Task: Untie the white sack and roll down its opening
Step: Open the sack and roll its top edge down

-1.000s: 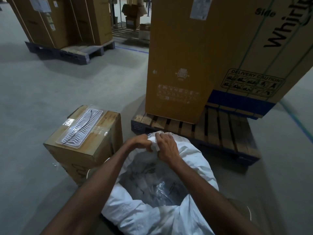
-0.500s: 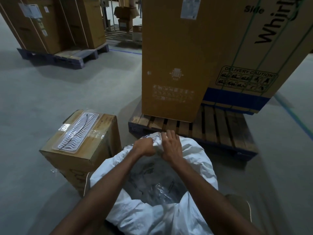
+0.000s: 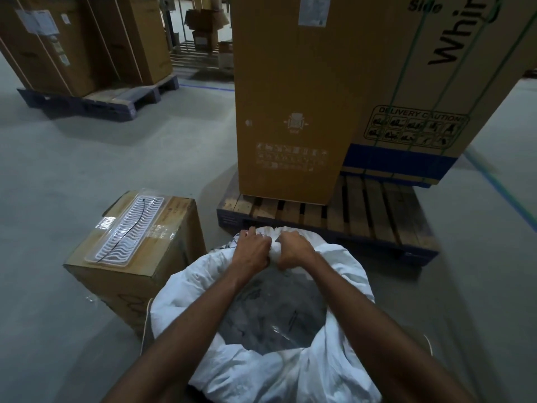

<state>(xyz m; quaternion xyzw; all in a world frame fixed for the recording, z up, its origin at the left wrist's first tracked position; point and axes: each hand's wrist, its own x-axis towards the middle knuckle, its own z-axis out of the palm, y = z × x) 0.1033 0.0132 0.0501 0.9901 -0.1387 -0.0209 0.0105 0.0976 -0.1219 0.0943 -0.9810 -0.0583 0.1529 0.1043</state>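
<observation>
Fingers of my left hand (image 3: 252,253) and right hand (image 3: 294,251) clench the far rim of the white sack (image 3: 279,370) (mouth open, edge bunched, clear plastic inside).

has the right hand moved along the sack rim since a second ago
No. The right hand still grips the far rim of the white sack beside the left hand, in front of the pallet; only the camera shifted.
</observation>
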